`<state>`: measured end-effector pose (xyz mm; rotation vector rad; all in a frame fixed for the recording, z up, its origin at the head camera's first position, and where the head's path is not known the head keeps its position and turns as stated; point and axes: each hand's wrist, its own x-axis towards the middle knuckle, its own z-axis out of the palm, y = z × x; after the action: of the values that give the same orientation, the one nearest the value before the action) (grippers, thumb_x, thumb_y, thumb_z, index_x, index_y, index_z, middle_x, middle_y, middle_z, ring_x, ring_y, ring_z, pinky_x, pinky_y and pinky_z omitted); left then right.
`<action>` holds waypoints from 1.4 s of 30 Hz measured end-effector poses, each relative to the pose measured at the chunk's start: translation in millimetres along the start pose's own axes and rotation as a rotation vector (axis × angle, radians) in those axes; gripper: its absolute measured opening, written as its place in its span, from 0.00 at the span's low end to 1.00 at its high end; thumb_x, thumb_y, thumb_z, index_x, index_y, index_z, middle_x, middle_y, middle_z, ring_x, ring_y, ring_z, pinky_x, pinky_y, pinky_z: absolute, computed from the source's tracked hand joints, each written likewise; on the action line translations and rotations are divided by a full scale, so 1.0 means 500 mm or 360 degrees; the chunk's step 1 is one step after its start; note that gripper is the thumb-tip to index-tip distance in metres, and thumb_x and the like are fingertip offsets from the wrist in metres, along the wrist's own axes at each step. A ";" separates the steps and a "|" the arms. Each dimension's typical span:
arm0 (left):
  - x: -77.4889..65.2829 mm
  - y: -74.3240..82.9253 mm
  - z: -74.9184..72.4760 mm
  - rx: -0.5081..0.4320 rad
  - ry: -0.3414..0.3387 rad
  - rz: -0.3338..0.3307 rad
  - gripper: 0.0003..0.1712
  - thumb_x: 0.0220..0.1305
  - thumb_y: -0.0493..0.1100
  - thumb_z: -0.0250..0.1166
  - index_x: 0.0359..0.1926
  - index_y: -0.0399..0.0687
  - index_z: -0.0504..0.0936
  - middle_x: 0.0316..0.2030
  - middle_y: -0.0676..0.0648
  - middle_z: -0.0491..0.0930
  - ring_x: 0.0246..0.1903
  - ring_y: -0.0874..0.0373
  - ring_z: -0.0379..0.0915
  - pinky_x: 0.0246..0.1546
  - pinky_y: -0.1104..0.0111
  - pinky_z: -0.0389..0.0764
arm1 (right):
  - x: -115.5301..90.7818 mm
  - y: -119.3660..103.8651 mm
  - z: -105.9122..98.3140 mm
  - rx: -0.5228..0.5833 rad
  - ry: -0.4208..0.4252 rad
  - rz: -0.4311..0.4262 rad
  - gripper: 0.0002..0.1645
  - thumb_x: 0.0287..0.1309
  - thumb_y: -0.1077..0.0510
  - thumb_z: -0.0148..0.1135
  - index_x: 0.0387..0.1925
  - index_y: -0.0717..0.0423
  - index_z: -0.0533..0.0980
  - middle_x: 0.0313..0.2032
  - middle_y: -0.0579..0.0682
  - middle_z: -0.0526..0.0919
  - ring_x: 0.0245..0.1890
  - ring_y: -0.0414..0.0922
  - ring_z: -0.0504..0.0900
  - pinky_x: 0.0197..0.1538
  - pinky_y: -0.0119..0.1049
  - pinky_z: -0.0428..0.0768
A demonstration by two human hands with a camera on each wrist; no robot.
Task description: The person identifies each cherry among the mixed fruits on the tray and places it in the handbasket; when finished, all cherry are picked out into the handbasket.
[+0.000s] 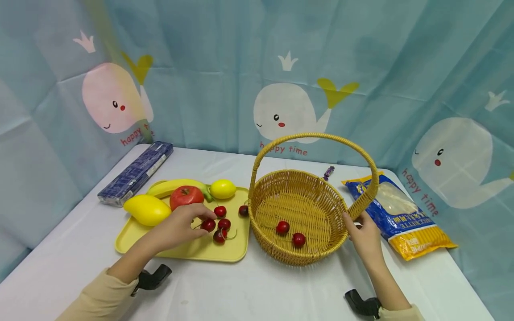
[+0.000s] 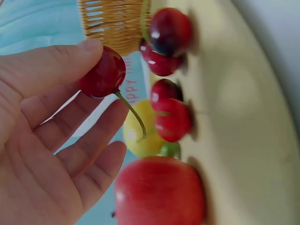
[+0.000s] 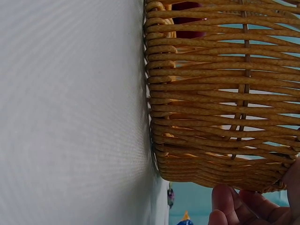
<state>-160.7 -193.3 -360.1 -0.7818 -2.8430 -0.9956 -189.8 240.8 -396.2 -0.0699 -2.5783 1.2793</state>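
Note:
My left hand pinches a dark red cherry between thumb and finger, its green stem hanging free, over the yellow tray. Several more cherries lie on the tray beside that hand, one of them close to the basket. My right hand grips the right rim of the wicker basket, below the foot of its tall handle. Inside the basket are two cherries. In the right wrist view, fingertips touch the woven side.
On the tray also lie a red apple, a banana, a lemon and a yellow mango. A dark blue box stands back left. Right of the basket lies a blue-orange bag; behind it, a purple-wrapped candy.

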 end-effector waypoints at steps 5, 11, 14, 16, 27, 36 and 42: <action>0.011 0.014 -0.006 -0.0072 -0.0002 0.0035 0.19 0.49 0.35 0.71 0.45 0.46 0.80 0.40 0.56 0.78 0.36 0.63 0.73 0.39 0.60 0.78 | 0.004 0.000 0.000 -0.0014 0.0005 -0.0015 0.24 0.63 0.46 0.53 0.49 0.62 0.69 0.41 0.61 0.78 0.32 0.43 0.76 0.25 0.30 0.77; 0.033 0.035 -0.005 -0.0156 -0.0036 0.0063 0.20 0.52 0.37 0.69 0.48 0.45 0.78 0.43 0.52 0.78 0.38 0.61 0.76 0.39 0.62 0.79 | 0.004 0.003 0.001 -0.0008 0.0002 -0.0017 0.22 0.63 0.48 0.53 0.48 0.62 0.69 0.40 0.61 0.78 0.31 0.44 0.76 0.25 0.30 0.77; 0.051 0.053 -0.002 -0.0144 -0.0046 0.0096 0.21 0.53 0.39 0.68 0.50 0.45 0.77 0.44 0.51 0.78 0.38 0.61 0.76 0.38 0.63 0.79 | 0.005 0.003 0.001 -0.0005 0.0010 -0.0025 0.22 0.63 0.48 0.53 0.48 0.62 0.70 0.40 0.61 0.78 0.32 0.45 0.76 0.25 0.31 0.77; 0.065 0.068 0.000 -0.0170 -0.0064 0.0115 0.20 0.54 0.40 0.68 0.50 0.45 0.77 0.44 0.52 0.78 0.38 0.61 0.75 0.38 0.63 0.79 | 0.005 0.003 0.000 -0.0003 0.0013 -0.0028 0.22 0.63 0.48 0.53 0.48 0.62 0.70 0.41 0.61 0.78 0.32 0.47 0.76 0.26 0.31 0.77; 0.158 0.150 0.047 -0.0221 -0.0149 0.0375 0.19 0.54 0.40 0.68 0.48 0.49 0.78 0.43 0.56 0.77 0.37 0.62 0.71 0.38 0.67 0.77 | 0.007 0.003 0.001 0.0016 -0.0013 -0.0023 0.23 0.63 0.47 0.52 0.49 0.62 0.69 0.43 0.61 0.77 0.36 0.49 0.76 0.27 0.31 0.77; 0.239 0.175 0.121 -0.0154 -0.0293 0.0399 0.17 0.55 0.39 0.67 0.47 0.45 0.79 0.42 0.53 0.78 0.38 0.62 0.73 0.41 0.67 0.77 | 0.009 0.008 0.005 0.0020 0.0011 -0.0023 0.22 0.63 0.47 0.53 0.47 0.62 0.70 0.41 0.61 0.78 0.33 0.47 0.76 0.27 0.31 0.77; 0.276 0.199 0.143 -0.0221 -0.0395 0.0269 0.18 0.54 0.40 0.68 0.47 0.44 0.80 0.41 0.53 0.79 0.35 0.64 0.75 0.36 0.75 0.77 | 0.009 0.008 0.005 0.0035 0.0007 0.0006 0.23 0.63 0.47 0.53 0.48 0.62 0.69 0.41 0.61 0.78 0.34 0.48 0.77 0.27 0.32 0.77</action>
<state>-225.3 -22.3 -333.9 -1.2171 -2.8641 -1.1547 -194.9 241.8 -400.0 -0.0730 -2.5611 1.3067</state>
